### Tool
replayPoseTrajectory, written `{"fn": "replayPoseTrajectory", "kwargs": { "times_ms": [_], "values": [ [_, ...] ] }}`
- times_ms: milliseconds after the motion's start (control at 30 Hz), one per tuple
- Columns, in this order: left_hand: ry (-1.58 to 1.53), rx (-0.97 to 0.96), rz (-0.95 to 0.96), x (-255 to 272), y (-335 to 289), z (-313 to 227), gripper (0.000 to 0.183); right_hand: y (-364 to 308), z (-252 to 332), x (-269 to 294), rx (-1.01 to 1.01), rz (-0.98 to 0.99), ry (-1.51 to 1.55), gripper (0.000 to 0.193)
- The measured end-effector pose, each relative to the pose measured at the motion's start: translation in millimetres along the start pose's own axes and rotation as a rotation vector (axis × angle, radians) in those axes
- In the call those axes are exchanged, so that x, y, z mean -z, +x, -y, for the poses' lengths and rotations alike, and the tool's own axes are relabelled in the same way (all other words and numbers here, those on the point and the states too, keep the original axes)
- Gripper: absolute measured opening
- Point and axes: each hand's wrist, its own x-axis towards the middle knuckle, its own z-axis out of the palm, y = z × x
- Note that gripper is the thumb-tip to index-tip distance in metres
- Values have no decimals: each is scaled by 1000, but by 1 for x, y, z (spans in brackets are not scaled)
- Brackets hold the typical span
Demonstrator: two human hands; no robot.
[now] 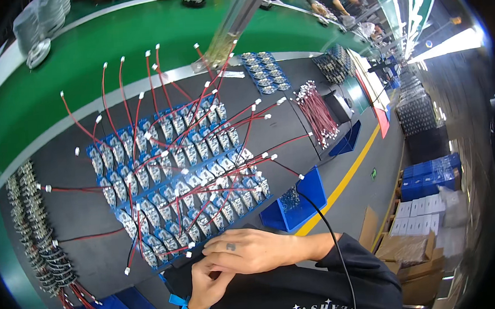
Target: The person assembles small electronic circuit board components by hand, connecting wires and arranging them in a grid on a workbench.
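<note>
My two hands meet at the table's near edge, just in front of my dark shirt. My right hand [246, 249] lies over the fingers of my left hand [205, 284], its own fingers curled together. My left hand is closed too, with a blue band [184, 305] round its wrist. Whatever the fingers hold, if anything, is hidden between them. Just beyond the hands lie panels of small blue-and-silver circuit boards [188, 199] in rows. Red and black wires [121, 85] with white connectors stick out from many of the boards, some reaching past the table's far edge.
A bundle of red wires [317, 116] lies at the right, near another board panel [265, 73]. Stacked boards [37, 229] stand at the left end. Blue bins [316, 191] hang along the near side. A black cable [333, 234] crosses my right forearm. A green surface [83, 57] runs behind.
</note>
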Motion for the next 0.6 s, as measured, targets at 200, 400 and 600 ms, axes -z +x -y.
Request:
{"fn": "replayPoseTrajectory", "kwargs": {
  "times_ms": [200,400,600],
  "values": [
    [-165,144,69,6,-9,0,21,-59,-18,53,-92,-692,52,13],
    [75,22,-10,-5,-3,-3,26,-151,-174,164,-889,-1440,-389,23],
    [100,7,-42,-5,2,-1,30,-226,-302,199,-1580,-664,-607,48]
  ]
}}
